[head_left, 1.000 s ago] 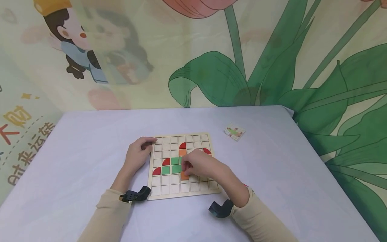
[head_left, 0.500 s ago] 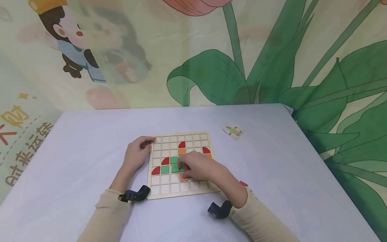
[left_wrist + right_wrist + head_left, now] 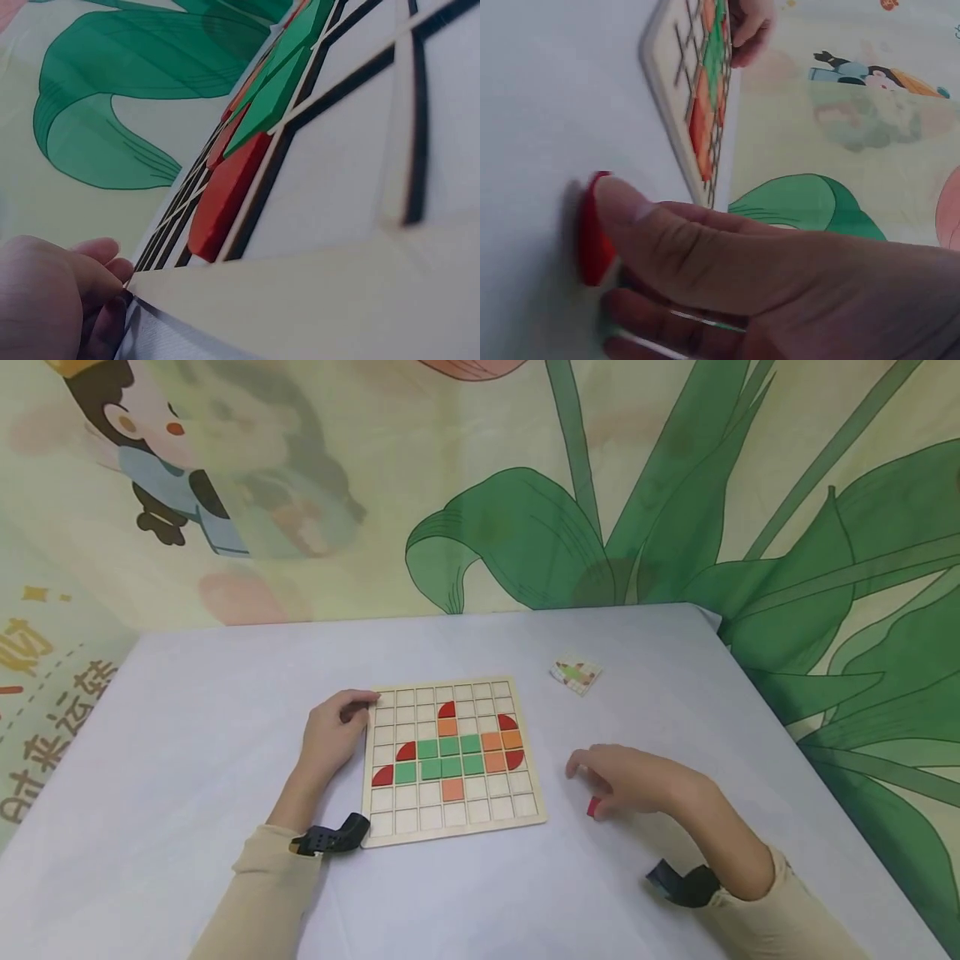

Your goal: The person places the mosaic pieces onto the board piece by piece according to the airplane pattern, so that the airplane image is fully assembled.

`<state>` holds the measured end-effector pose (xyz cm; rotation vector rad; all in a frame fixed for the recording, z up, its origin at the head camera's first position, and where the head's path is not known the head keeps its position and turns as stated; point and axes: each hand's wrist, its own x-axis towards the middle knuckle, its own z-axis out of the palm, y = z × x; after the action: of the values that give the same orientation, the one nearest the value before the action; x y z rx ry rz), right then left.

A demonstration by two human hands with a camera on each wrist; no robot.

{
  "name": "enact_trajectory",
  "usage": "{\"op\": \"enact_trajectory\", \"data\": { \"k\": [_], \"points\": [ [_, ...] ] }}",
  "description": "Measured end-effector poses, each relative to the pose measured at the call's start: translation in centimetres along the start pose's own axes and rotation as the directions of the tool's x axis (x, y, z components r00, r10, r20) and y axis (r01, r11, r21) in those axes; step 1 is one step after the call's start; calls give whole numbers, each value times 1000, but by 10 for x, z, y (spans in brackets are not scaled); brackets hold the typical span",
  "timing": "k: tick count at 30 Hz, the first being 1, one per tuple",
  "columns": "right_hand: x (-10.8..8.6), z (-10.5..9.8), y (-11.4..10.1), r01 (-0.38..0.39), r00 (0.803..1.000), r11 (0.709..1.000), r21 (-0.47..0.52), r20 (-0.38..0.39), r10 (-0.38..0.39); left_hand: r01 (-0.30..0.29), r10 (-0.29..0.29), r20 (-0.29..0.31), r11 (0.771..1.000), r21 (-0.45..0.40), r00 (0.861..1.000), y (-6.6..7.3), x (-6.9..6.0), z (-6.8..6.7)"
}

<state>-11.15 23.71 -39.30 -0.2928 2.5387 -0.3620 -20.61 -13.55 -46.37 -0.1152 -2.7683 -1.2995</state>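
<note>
My left hand [image 3: 333, 731] holds the far left corner of a wooden grid board [image 3: 420, 837], fingers at its edge in the left wrist view. Green squares [image 3: 448, 746], orange squares [image 3: 452, 789] and red quarter-circle pieces [image 3: 383, 775] fill some of its cells. Right of the board, my right hand [image 3: 633, 781] is low over the table. Its thumb touches or overlaps a loose red piece [image 3: 594, 240] on the white cloth; contact is hard to tell. The other fingers stand apart from the thumb. Part of the red piece is hidden behind the thumb.
A small pattern card [image 3: 576, 673] lies beyond the board to the right. White cloth [image 3: 225, 693] covers the table, and a printed backdrop [image 3: 517, 535] hangs behind its far edge. Each wrist wears a black camera [image 3: 330, 837].
My right hand has left the orange square at the board's lower middle and moved right to the loose red piece. My left hand keeps its place on the board. The view has tilted slightly down.
</note>
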Motion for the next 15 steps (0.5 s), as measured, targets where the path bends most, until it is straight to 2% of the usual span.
{"op": "enact_trajectory", "data": {
  "k": [8,15],
  "points": [
    [0,21,6,34,990,999,42,-139,-27,15,-15,0,1000,-11,1000,2,0,-1],
    [3,25,3,39,980,999,-1,-193,-38,28,-28,3,999,-25,1000,2,0,-1]
  ]
}}
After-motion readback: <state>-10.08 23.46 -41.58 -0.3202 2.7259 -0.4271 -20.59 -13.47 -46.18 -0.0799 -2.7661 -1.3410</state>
